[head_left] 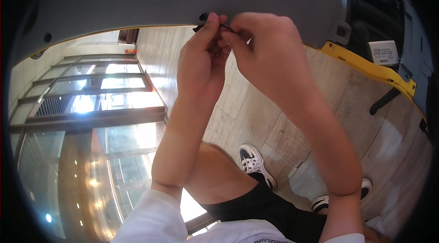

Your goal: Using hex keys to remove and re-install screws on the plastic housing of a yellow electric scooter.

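Observation:
Both my hands are raised together at the lower edge of a large dark grey panel. Between their fingertips is a small, thin black piece, mostly covered by the fingers; its exact kind cannot be made out. My left hand pinches it with thumb and fingers, right beside a round hole in the panel. My right hand is bent inward, its thumb and forefinger closed on the other end of the piece. The two hands nearly touch.
On the right, a yellow-edged frame borders a dark recess holding a white labelled block. A second hole marks the panel's left part. Below are wood-look floor tiles, my bent leg and sneakers. Glass windows stand left.

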Action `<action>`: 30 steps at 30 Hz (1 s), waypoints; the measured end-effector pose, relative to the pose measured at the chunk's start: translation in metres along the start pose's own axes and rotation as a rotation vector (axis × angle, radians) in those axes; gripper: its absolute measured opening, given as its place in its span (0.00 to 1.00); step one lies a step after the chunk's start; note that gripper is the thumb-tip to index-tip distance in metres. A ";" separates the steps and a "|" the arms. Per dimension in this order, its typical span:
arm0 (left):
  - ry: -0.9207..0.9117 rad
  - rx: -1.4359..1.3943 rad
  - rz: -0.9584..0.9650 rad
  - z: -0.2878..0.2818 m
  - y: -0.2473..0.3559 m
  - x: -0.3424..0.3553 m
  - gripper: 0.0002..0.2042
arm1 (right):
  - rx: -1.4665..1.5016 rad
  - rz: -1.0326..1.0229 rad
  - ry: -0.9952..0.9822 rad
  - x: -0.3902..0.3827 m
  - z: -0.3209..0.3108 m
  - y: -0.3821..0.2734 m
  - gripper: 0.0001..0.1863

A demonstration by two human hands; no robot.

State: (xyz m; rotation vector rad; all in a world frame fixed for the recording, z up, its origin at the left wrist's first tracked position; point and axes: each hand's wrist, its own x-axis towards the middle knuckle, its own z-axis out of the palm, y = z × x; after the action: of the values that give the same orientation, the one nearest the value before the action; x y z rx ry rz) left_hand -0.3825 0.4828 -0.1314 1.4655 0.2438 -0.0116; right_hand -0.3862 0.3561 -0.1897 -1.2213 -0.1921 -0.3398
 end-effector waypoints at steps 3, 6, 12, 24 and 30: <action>0.045 0.080 0.013 0.003 -0.001 -0.001 0.10 | -0.771 -0.490 -0.040 -0.001 -0.007 0.006 0.06; 0.019 0.056 0.050 0.002 0.001 0.000 0.09 | -0.764 -0.601 0.024 -0.001 -0.004 0.006 0.07; -0.013 -0.038 -0.054 -0.006 0.005 0.004 0.08 | 0.157 0.391 0.156 -0.004 0.003 -0.001 0.16; -0.021 0.018 -0.085 -0.009 0.010 0.002 0.08 | -0.510 -0.205 0.209 -0.004 0.019 0.001 0.12; -0.191 -0.007 -0.200 -0.016 0.016 0.000 0.15 | -0.410 -0.300 0.225 -0.015 0.021 -0.005 0.12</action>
State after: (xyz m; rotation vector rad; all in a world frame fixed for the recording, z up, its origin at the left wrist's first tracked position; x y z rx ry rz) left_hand -0.3828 0.5005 -0.1168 1.4181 0.2328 -0.3107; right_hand -0.4010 0.3763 -0.1830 -1.5478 -0.1127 -0.8036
